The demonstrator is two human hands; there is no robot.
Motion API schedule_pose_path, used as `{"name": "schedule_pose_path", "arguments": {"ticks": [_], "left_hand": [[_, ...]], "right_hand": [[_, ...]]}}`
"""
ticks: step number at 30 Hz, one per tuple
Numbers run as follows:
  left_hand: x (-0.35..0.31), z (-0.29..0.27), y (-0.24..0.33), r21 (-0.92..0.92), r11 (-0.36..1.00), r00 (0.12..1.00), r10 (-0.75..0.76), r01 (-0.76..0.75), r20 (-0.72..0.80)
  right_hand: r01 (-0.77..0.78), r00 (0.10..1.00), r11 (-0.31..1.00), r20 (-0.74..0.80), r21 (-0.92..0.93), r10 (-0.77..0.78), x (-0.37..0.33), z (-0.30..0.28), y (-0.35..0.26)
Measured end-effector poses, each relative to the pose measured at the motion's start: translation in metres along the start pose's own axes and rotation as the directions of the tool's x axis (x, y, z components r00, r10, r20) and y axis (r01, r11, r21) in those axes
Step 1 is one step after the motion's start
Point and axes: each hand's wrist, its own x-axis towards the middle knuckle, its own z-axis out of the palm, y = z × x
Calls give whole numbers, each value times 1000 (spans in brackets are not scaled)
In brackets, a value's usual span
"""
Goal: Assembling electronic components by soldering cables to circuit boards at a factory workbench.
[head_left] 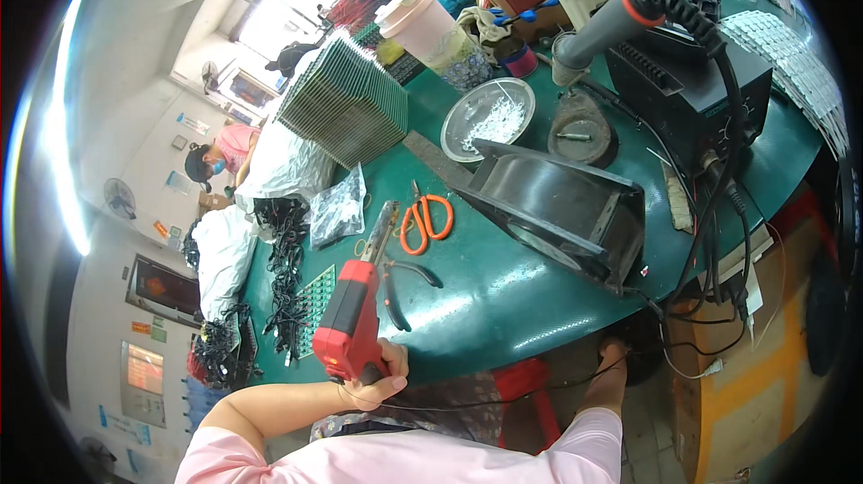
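My left hand (378, 378) is wrapped round the handle of a red and black heat gun (349, 313), whose scorched metal nozzle tilts up over the green table. Just beyond the nozzle lie orange-handled scissors (427, 222), and beside it are dark-handled pliers (406, 282). Partly behind the gun, a green circuit board panel (316, 304) rests next to a bundle of black cables (286, 259). Lower right, my right hand (613, 354) hangs at the table's near edge beside a dark object; its fingers are too unclear to read.
A black fan (557, 201) stands on the green table (485, 322). Behind it are a bowl (451, 129) of small white pieces, a soldering iron (598, 35) in its stand and a black station (692, 88). A board stack (342, 102) rises far left. Another person (235, 147) sits beyond white sacks.
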Motion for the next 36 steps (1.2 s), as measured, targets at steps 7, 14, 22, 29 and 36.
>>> {"name": "schedule_pose_path", "arguments": {"ticks": [7, 14, 22, 29, 36], "left_hand": [[-17, 26, -6, 336, 938, 991, -52, 89, -120], [0, 14, -5, 76, 997, 999, -17, 21, -48], [5, 20, 10, 350, 932, 993, 111, -94, -31], [4, 17, 0, 219, 973, 992, 95, -75, -85], [12, 16, -17, 101, 983, 982, 165, -156, -96]], "right_hand": [[370, 907, 864, 334, -343, -256, -103, -41, -299], [85, 891, 933, -447, 350, 86, -70, -84, -103], [54, 498, 802, -712, 595, 495, -189, -159, -125], [155, 578, 625, -584, 765, 570, -272, -232, -166], [59, 983, 125, -80, 990, 164, -386, -221, -260]]}}
